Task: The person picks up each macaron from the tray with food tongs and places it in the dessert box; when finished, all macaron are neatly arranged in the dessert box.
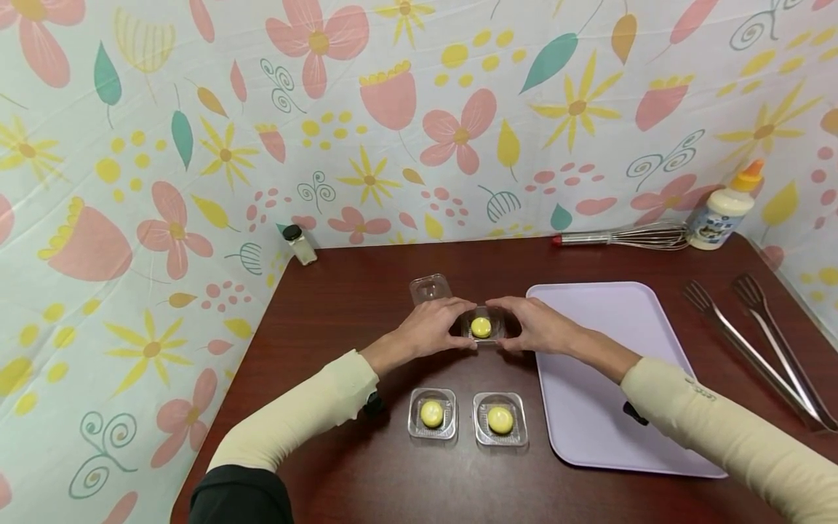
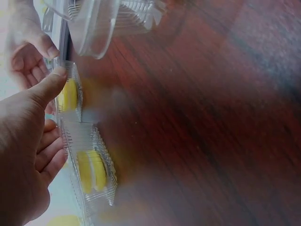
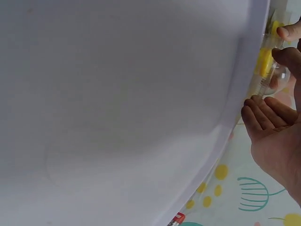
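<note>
Between both hands is a small clear plastic container [image 1: 494,336] with a yellow macaron [image 1: 481,327] in it. My left hand [image 1: 435,327] grips its left side, thumb at the front and fingers toward the back. On the opposite side my right hand [image 1: 540,327] holds it the same way. The left wrist view shows the thumb [image 2: 51,87] by the container's upper edge. Nearer me, two more clear containers [image 1: 432,435] [image 1: 500,439] stand side by side, each with a yellow macaron [image 1: 431,414] in it. Behind the left hand lies another clear plastic piece [image 1: 430,289].
A lilac tray [image 1: 609,415] lies under the right forearm. Past it are two metal tongs-like utensils [image 1: 753,342] on the right. A whisk [image 1: 628,235] and a glue bottle [image 1: 720,215] stand along the back wall; a black-capped jar [image 1: 300,246] is at the back left corner.
</note>
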Tool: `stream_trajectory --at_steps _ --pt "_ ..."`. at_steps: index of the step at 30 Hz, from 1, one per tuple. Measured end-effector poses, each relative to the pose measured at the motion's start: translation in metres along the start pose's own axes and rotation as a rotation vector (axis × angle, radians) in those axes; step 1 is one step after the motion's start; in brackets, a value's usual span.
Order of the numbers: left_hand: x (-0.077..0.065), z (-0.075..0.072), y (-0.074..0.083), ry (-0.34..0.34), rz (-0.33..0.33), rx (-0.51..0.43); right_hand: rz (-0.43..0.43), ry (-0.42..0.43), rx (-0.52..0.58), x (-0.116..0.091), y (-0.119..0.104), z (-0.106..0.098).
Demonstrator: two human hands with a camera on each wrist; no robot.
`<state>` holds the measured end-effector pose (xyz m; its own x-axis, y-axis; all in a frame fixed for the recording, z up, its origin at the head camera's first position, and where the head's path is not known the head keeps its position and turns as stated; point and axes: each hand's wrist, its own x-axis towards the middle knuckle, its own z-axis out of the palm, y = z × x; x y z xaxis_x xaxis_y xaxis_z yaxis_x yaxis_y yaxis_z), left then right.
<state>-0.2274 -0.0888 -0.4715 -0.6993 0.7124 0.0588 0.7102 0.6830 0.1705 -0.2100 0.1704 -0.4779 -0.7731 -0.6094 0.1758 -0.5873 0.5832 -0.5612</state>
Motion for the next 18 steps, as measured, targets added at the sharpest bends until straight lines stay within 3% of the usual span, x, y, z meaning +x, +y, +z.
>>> stream_trajectory --at_steps 13,18 --pt "-0.0004 0.0025 -0.0020 0.003 0.015 0.020 -0.009 -0.002 0.005 -0.0026 0.0013 -0.0007" --pt "-0.0029 0.0016 -0.0052 0.010 0.005 -0.012 0.006 -0.010 0.014 -0.0039 0.0039 0.0003"
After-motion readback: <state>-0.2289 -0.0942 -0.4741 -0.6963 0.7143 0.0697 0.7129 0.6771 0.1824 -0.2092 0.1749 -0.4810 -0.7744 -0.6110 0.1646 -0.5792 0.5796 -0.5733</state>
